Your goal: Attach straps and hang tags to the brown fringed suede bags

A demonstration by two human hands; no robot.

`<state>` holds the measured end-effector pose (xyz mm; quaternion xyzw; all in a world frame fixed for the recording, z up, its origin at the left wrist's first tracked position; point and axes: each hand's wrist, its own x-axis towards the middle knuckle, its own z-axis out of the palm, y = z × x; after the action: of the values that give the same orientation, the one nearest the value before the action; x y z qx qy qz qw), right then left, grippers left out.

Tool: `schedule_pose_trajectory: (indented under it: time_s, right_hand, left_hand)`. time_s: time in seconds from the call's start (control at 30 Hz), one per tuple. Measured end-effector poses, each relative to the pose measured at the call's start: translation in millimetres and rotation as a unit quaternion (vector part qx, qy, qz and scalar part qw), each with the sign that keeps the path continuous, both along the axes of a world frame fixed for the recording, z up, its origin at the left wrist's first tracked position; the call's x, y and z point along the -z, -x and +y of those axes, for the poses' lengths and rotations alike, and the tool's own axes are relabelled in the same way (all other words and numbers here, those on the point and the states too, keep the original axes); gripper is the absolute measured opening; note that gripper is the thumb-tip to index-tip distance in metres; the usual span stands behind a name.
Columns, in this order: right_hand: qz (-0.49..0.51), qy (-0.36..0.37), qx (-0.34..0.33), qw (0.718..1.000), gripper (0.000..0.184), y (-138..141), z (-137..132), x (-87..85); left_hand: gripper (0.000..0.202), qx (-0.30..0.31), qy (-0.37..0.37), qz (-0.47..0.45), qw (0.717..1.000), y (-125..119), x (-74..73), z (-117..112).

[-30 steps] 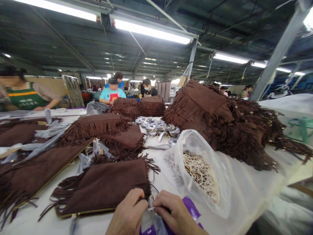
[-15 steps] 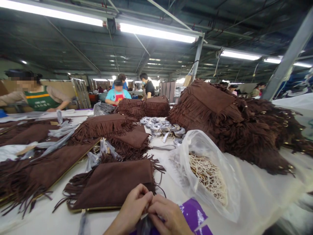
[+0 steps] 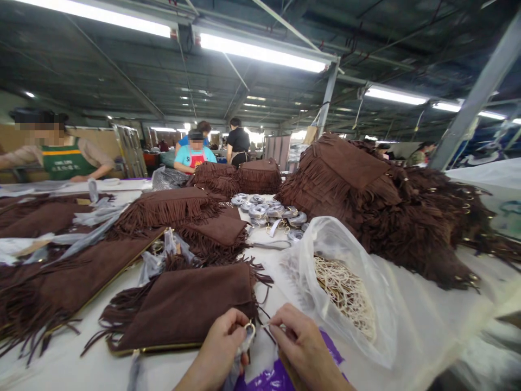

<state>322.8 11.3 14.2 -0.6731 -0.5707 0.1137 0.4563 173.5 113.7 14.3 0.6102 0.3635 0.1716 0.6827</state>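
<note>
At the bottom centre, my left hand (image 3: pixel 222 343) is closed on a pale gold metal ring (image 3: pixel 251 328), with crumpled greyish plastic wrap below it in the same fingers. My right hand (image 3: pixel 300 339) pinches a thin whitish string (image 3: pixel 266 325) just right of the ring. A brown, card-like strip (image 3: pixel 290 373) hangs under the right hand, partly hidden by it. Just beyond my left hand lies a dark brown fringed bag (image 3: pixel 191 304) with a gold zip along its near edge. Purple printed plastic (image 3: pixel 268 378) lies beneath both hands.
An open clear plastic bag (image 3: pixel 380 320) holds many white strings (image 3: pixel 342 293) to the right. Behind it rises a large heap of brown fringed bags (image 3: pixel 366 190). Wrapped grey straps (image 3: pixel 260 209) lie mid-table. More fringed bags (image 3: pixel 81 271) cover the left. Co-workers stand across the table.
My hands have moved apart from being pressed together. The metal ring now shows in my left hand and the string in my right. A person in the background has turned away.
</note>
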Motion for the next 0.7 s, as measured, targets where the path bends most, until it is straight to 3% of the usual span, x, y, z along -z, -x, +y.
schedule_pose_trajectory:
  time_s: [0.2,0.4,0.7]
  right_hand:
    - [-0.163,0.037,0.019,0.986,0.017,-1.4,5.5,0.8]
    - [-0.297,0.072,0.031,0.952,0.018,-1.4,9.2,-2.6]
    - [-0.304,0.082,0.028,0.949,0.016,4.3,12.6,-6.5]
  left_hand:
    - [0.039,-0.002,-0.006,-0.017,1.000,0.3,-0.7,-3.4]
    - [0.042,-0.005,0.003,-0.021,1.000,0.5,-2.8,-9.0]
    - [0.036,0.007,-0.031,-0.023,0.999,-2.7,3.1,-7.1]
